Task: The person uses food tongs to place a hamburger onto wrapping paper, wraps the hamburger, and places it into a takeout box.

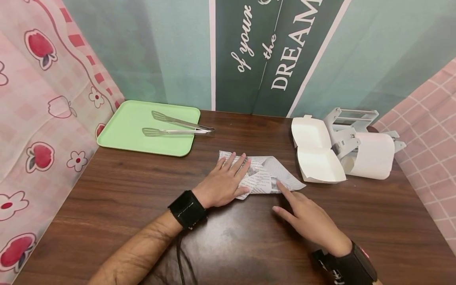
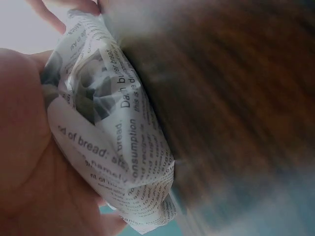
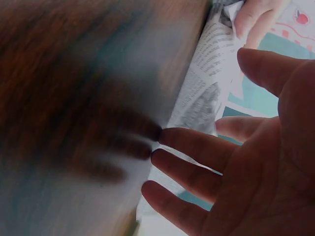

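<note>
A sheet of white wrapping paper (image 1: 261, 183) with newspaper-style print lies folded on the table, its right end tapering to a point. My left hand (image 1: 221, 185) rests flat over the left end, fingers spread and straight. In the left wrist view the paper (image 2: 133, 152) bulges beside the palm, and a greyish patch shows between its folds. My right hand (image 1: 311, 217) reaches in from the right, its extended index fingertip at the paper's lower right edge. The right wrist view has the other fingers (image 3: 189, 172) stretched out, with their tips close to the tabletop.
A green tray (image 1: 122, 134) stands at the back left, with metal tongs (image 1: 178, 131) lying across its right edge. At the right, an open white takeaway box (image 1: 318, 164) sits beside a white roll holder (image 1: 374, 154). A patterned curtain (image 1: 39, 99) borders the left side.
</note>
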`<state>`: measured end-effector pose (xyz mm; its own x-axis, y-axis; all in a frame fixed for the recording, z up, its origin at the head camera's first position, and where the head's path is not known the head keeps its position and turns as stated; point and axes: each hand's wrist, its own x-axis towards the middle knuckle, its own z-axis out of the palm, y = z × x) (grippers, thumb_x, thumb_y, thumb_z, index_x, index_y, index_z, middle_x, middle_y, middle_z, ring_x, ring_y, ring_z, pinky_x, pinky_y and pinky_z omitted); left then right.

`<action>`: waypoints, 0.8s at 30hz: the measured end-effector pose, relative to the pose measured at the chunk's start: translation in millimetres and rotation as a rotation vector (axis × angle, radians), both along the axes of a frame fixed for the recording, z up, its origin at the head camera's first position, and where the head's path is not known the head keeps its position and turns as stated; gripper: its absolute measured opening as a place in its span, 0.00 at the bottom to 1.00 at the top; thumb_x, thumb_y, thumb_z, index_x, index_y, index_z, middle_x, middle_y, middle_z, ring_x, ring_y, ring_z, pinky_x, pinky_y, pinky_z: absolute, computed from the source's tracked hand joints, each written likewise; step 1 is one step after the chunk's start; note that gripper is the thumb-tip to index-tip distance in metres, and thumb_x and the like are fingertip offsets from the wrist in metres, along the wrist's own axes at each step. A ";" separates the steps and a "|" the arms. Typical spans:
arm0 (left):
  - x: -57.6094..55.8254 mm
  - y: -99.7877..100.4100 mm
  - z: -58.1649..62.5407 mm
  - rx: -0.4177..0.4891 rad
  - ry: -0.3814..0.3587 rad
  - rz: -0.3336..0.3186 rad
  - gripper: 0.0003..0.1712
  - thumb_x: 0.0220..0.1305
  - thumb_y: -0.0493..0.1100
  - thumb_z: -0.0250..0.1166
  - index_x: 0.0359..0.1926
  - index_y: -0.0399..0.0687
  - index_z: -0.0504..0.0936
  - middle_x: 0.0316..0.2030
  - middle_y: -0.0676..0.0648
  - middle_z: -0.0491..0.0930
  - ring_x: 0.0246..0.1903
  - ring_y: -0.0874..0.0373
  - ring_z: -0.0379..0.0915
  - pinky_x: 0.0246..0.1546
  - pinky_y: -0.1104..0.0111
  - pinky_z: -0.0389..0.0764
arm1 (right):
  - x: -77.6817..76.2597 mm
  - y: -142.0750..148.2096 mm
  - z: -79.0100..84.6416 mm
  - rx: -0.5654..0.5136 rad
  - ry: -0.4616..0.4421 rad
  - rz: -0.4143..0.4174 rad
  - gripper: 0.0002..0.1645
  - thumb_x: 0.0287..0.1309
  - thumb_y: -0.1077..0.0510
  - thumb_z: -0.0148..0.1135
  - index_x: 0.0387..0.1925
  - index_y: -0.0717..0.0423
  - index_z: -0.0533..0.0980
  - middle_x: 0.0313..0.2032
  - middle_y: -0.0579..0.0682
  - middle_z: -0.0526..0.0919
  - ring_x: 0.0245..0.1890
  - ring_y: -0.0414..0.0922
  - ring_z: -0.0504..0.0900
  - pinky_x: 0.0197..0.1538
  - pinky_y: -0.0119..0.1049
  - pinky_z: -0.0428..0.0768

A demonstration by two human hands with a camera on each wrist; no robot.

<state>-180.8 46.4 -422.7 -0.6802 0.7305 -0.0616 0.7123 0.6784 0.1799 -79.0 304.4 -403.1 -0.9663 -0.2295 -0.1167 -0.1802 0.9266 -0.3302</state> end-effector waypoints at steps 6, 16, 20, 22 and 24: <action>-0.9 -0.9 0.3 -0.009 0.006 -0.015 0.41 0.79 0.63 0.42 0.82 0.50 0.44 0.82 0.42 0.39 0.81 0.44 0.36 0.79 0.46 0.48 | -8.4 -0.9 -5.1 -0.015 -0.001 0.019 0.44 0.72 0.38 0.55 0.79 0.52 0.55 0.62 0.65 0.78 0.62 0.62 0.78 0.59 0.62 0.76; -3.0 -2.1 0.4 0.010 -0.033 -0.022 0.34 0.80 0.63 0.40 0.81 0.66 0.49 0.82 0.44 0.40 0.81 0.44 0.34 0.79 0.47 0.45 | -15.9 -5.3 -5.3 -0.096 -0.095 -0.018 0.50 0.72 0.34 0.50 0.79 0.60 0.49 0.72 0.69 0.65 0.70 0.68 0.67 0.65 0.67 0.69; -3.5 -2.0 0.6 0.004 -0.034 -0.018 0.33 0.80 0.63 0.40 0.81 0.67 0.50 0.82 0.45 0.42 0.81 0.45 0.35 0.79 0.47 0.45 | -15.6 -10.2 -2.3 -0.134 -0.088 -0.013 0.49 0.73 0.35 0.50 0.80 0.59 0.49 0.76 0.65 0.58 0.72 0.70 0.62 0.67 0.70 0.65; -3.4 -2.0 0.4 0.002 -0.038 -0.014 0.33 0.80 0.63 0.40 0.80 0.67 0.51 0.82 0.46 0.43 0.81 0.45 0.35 0.80 0.47 0.44 | -15.1 -12.6 -1.4 -0.154 -0.079 -0.012 0.48 0.74 0.36 0.50 0.80 0.59 0.48 0.77 0.63 0.57 0.73 0.70 0.61 0.68 0.69 0.64; -3.4 -1.9 0.2 -0.001 -0.043 -0.011 0.33 0.80 0.63 0.40 0.80 0.67 0.51 0.82 0.46 0.43 0.81 0.46 0.35 0.80 0.47 0.44 | -14.5 -15.3 -0.7 -0.181 -0.071 -0.013 0.47 0.74 0.37 0.50 0.80 0.58 0.47 0.78 0.62 0.55 0.74 0.68 0.60 0.69 0.68 0.63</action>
